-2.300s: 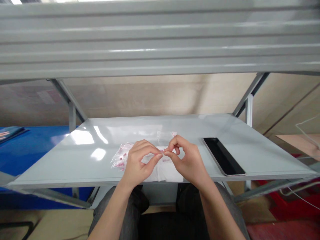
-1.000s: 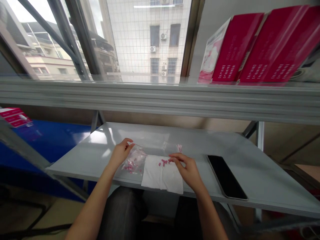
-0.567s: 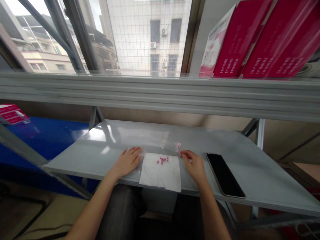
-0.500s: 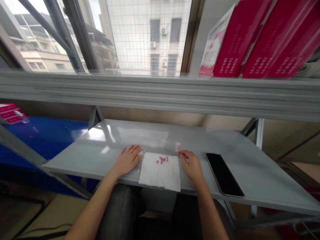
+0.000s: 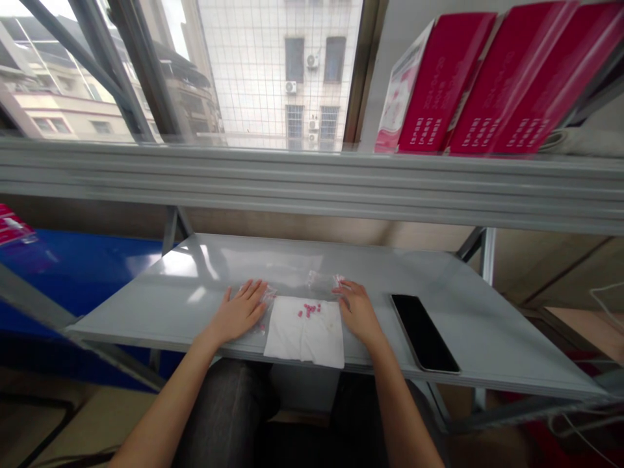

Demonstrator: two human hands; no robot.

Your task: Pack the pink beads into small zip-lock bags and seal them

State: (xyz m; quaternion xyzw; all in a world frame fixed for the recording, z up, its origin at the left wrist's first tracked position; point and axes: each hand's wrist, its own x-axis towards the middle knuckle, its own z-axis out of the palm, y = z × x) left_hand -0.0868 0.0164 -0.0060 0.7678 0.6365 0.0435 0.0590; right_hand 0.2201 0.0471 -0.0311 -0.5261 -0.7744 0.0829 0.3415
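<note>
Left hand (image 5: pixel 236 317) lies spread over a plastic bag (image 5: pixel 270 295)

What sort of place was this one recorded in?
Probably a small indoor workroom or storeroom, though the view doesn't settle which. A grey metal-framed worktable stands below a ridged grey shelf, red printed cartons stand above the shelf's edge, and a window looks out on neighbouring buildings.

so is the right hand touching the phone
Apart: the head view shows a strip of tabletop between the right hand and the phone.
</note>
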